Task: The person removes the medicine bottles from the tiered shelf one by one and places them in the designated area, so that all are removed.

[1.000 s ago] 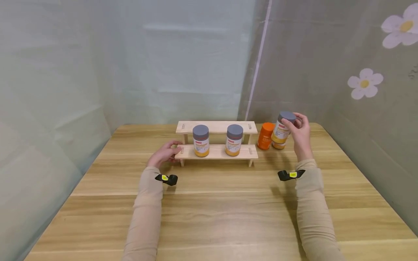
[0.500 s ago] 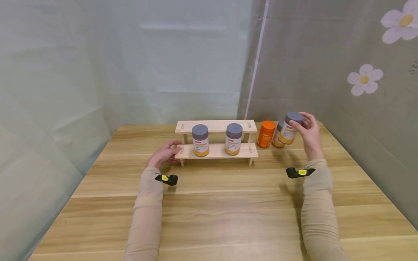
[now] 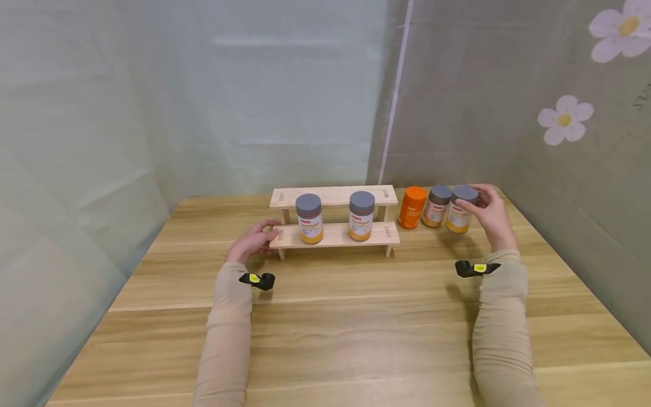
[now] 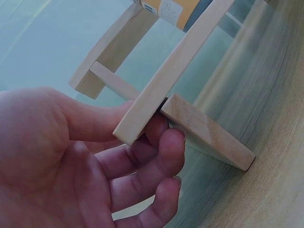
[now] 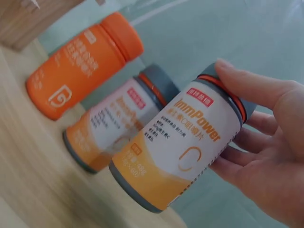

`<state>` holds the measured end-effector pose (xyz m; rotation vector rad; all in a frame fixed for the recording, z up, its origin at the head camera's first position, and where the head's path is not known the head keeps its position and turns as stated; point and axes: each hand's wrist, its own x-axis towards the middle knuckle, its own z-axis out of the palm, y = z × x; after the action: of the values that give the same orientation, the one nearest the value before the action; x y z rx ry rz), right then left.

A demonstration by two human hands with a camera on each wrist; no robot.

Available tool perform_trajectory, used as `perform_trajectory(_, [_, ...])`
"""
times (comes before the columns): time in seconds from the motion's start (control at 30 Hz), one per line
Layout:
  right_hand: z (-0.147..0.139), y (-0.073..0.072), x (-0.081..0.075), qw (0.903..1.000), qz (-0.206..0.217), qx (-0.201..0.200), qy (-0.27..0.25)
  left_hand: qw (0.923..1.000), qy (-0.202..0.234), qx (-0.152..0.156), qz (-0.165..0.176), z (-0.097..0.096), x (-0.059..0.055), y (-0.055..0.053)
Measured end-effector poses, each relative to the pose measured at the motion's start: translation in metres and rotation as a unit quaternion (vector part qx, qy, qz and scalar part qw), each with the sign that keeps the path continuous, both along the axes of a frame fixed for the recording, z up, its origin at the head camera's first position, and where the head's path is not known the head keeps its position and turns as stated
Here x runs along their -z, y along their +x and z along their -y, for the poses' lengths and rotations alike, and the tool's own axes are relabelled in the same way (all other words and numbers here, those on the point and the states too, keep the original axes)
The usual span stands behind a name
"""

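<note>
My right hand point(image 3: 494, 218) grips a supplement bottle point(image 5: 178, 142) near its grey cap, thumb on one side and fingers on the other. The bottle has a white and yellow label and is upright, but whether its base touches the table I cannot tell. Just left of it stand a matching grey-capped bottle point(image 3: 436, 208) and an orange bottle point(image 3: 412, 209). My left hand point(image 3: 251, 239) pinches the left end of the lower board of a two-tier wooden rack point(image 3: 335, 234), thumb above and fingers beneath. On that board stand two more grey-capped bottles, one left point(image 3: 311, 220) and one right point(image 3: 361, 217).
The rack's upper board point(image 3: 333, 195) rises behind the lower one. All of this is on a wood-grain table point(image 3: 351, 322). Pale sheeting point(image 3: 285, 102) hangs behind, and a grey flowered sheet point(image 3: 569, 186) hangs on the right.
My right hand has carried its bottle right and lowered it beside the row, uncovering the grey-capped bottle behind. My left hand keeps its hold on the rack.
</note>
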<state>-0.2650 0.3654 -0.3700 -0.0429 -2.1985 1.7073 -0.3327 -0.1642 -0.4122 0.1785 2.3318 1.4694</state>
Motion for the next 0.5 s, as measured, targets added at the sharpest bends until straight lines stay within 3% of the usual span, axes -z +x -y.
perform_trajectory(0.17, [-0.007,0.0,0.008,0.9996,0.012,0.005,-0.023,1.0,-0.002,0.002,-0.002,0.001,0.0,0.001])
perform_trajectory(0.37, [-0.014,-0.005,0.019,0.9982,0.035,0.034,0.036,1.0,-0.002,-0.003,0.0,0.0,0.0,0.001])
perform_trajectory(0.5, [-0.019,-0.005,0.023,0.9977,0.048,0.03,0.037,1.0,-0.003,-0.005,0.003,0.0,0.0,0.0])
